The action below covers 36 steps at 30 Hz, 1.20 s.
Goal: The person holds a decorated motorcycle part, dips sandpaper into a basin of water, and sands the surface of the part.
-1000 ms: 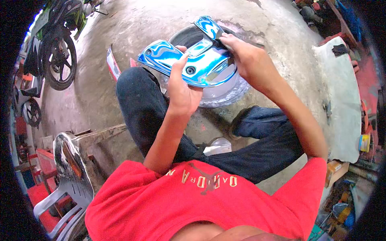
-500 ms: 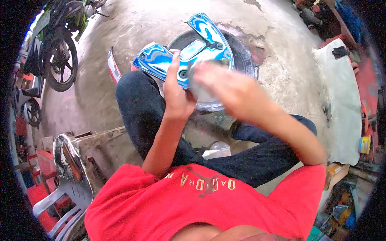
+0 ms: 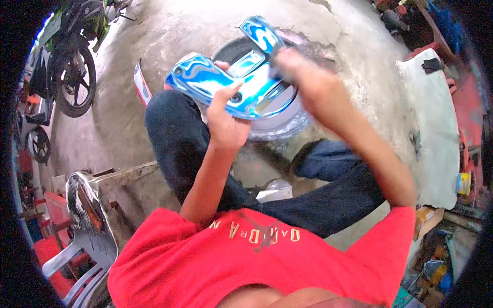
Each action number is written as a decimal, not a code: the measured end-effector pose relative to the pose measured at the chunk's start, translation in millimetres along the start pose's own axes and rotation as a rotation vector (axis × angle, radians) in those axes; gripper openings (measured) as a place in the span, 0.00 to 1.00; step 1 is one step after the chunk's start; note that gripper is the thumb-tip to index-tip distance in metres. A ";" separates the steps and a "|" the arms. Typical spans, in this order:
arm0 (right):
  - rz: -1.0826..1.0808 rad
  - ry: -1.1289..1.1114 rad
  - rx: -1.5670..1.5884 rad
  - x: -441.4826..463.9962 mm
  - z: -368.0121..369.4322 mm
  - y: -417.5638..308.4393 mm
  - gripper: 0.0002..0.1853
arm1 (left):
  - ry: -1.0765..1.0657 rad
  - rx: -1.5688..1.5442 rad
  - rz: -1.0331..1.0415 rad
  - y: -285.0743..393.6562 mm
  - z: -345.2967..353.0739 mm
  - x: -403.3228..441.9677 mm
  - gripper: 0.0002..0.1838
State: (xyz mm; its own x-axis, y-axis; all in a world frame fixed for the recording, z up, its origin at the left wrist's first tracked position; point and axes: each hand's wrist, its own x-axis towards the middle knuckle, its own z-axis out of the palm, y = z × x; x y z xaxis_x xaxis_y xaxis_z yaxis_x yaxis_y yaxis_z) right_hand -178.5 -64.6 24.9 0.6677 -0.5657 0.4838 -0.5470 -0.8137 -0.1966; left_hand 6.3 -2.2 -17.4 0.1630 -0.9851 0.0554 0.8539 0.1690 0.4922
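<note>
My left hand grips a glossy motorcycle panel with a swirling blue, white and silver pattern. The thumb lies on its top face beside a dark round hole, while other fingers are behind it. The panel is tilted above a round basin on the floor, which holds whitish liquid. My right hand, smeared by motion, presses on the panel's right side where its upper arm branches off. Its fingers are closed over something greyish, too blurred to name.
A parked motorcycle stands at the upper left. Left of my knee a red and white panel piece lies on the concrete floor. A grey plastic chair is at lower left, a pale slab at right, and a clear plastic container between my legs.
My right hand has moved right and up along the panel, from its middle to its right side. My left hand still holds the panel, which has shifted slightly left and tilted.
</note>
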 end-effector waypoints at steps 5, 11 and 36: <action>-0.145 -0.052 0.071 -1.1 1.7 -22.7 0.24 | -0.054 -0.044 0.085 -2.8 -5.3 4.4 0.17; -0.214 -0.057 0.037 -3.5 2.5 -43.1 0.26 | 0.031 -0.025 0.094 -5.7 -5.5 7.1 0.25; -0.015 0.026 -0.012 -1.6 18.2 -1.7 0.23 | 0.087 0.072 0.093 -12.1 2.5 0.1 0.35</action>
State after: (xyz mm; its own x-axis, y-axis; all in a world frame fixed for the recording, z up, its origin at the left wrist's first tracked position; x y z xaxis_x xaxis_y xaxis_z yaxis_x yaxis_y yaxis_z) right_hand -169.5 -64.7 8.9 0.6625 -0.5496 0.5090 -0.5433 -0.8203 -0.1785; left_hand -5.3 -4.5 -21.3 0.2852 -0.9580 0.0295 0.7960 0.2539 0.5495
